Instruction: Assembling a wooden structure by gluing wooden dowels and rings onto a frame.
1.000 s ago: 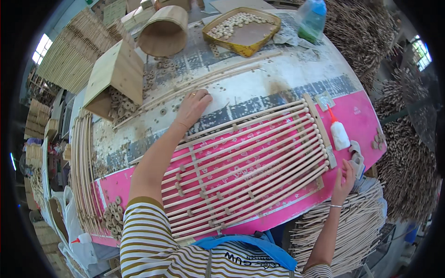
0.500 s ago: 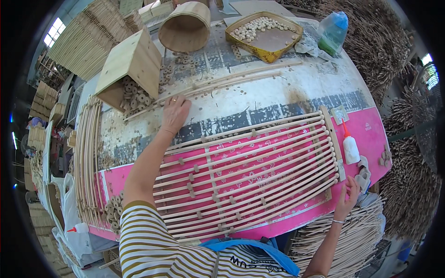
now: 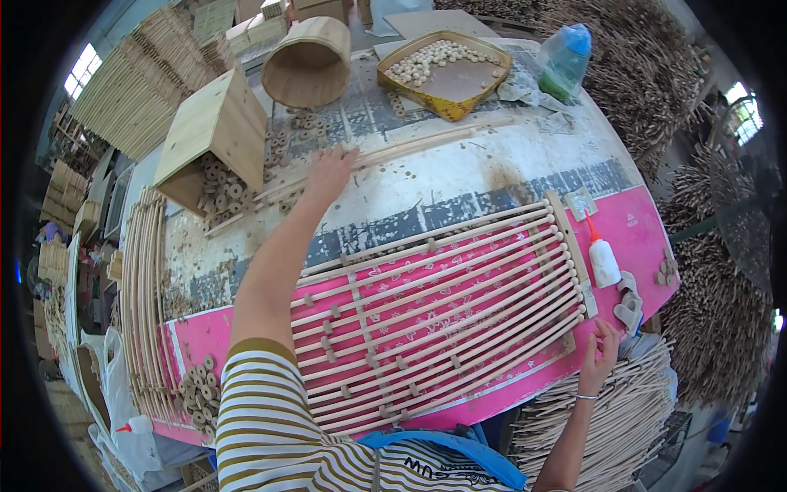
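My left hand (image 3: 329, 174) is stretched across the table to loose wooden sticks (image 3: 410, 150) that lie lengthwise there. Its fingers are extended over them; whether the fingertips touch a stick is hidden. My right hand (image 3: 602, 354) hovers off the table's right front edge, fingers loosely bent and apart, with nothing in it. Between my arms lies a row of wooden rods (image 3: 443, 307) with round ends lined up against a wooden strip (image 3: 571, 254). Small wooden rings (image 3: 330, 312) sit on these rods at differing places.
A wooden box (image 3: 215, 135) lies tipped, spilling wooden rings (image 3: 223, 190). Behind are a wooden bucket (image 3: 307, 66) and a yellow tray (image 3: 455, 105) of beads. A glue bottle (image 3: 605, 264) lies right. More rods (image 3: 143, 295) and a ring pile (image 3: 197, 392) are left.
My left hand has slid rightward and away from me along the loose sticks, and its fingers have straightened. My right hand stays by the table edge. The whole view has shifted slightly.
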The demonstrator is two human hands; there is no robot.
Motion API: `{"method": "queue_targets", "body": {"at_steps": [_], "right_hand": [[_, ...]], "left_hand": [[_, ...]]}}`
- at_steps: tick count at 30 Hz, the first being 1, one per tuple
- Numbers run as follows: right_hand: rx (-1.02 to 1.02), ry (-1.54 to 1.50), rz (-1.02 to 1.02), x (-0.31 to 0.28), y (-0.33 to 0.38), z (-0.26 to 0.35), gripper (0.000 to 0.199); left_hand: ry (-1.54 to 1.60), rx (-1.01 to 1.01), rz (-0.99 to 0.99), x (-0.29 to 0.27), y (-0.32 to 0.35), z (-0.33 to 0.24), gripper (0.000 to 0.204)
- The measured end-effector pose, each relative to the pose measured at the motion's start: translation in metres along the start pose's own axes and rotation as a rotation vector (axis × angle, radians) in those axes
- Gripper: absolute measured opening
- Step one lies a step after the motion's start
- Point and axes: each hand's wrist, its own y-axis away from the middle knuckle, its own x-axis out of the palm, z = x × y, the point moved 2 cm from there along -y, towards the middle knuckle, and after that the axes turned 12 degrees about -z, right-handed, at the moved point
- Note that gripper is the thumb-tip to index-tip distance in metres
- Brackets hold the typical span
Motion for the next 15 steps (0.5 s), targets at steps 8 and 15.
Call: {"method": "queue_targets", "body": {"at_steps": [8,15], "right_hand": [[-0.061,-0.003,0.044,0.005,0.01,-0.013,0.029],[-0.009,-0.059,0.137,0.003,0.012,0.002,0.029]], "left_hand": [[0.149,-0.025,-0.177,0.012,0.014,0.024,0.041],[0.176,-0.146,-0.318,-0.018,0.028,-0.011,0.029]]}}
